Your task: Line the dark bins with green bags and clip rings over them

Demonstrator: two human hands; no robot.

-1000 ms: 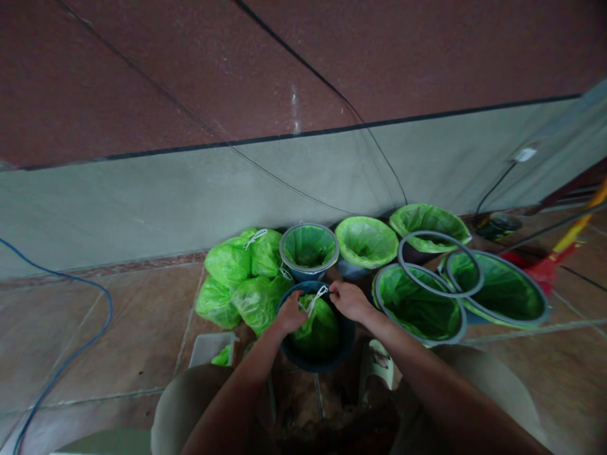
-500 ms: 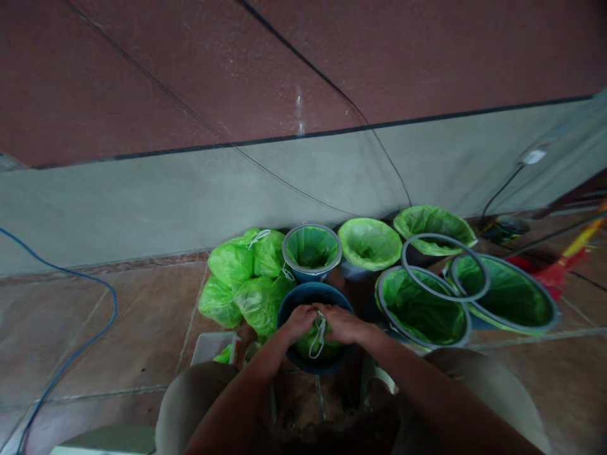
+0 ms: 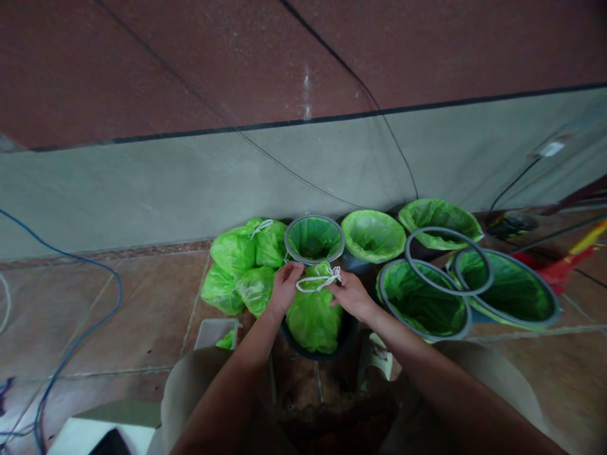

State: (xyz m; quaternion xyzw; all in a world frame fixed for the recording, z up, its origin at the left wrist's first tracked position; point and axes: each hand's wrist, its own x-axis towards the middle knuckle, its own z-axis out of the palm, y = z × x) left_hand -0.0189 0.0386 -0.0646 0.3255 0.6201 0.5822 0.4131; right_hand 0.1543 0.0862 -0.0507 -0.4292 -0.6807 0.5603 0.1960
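Probably for balance, two hands flank bag (image 3: pixel 313 322): left hand (image 3: pixel 285 285), ten o'clock, half-curled, hold unclear; right hand (image 3: pixel 349 294), two, pinches cord (image 3: pixel 310 289).

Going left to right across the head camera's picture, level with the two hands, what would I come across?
Blue cable, pile of green bags, left hand, green bag with white cord, right hand, nearer lined bin, rightmost lined bin.

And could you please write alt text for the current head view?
A person's left hand and right hand hold a green bag by its top, tied with white string, a dark bucket showing around its base. More green bags sit to the left; lined bins stand behind and right.
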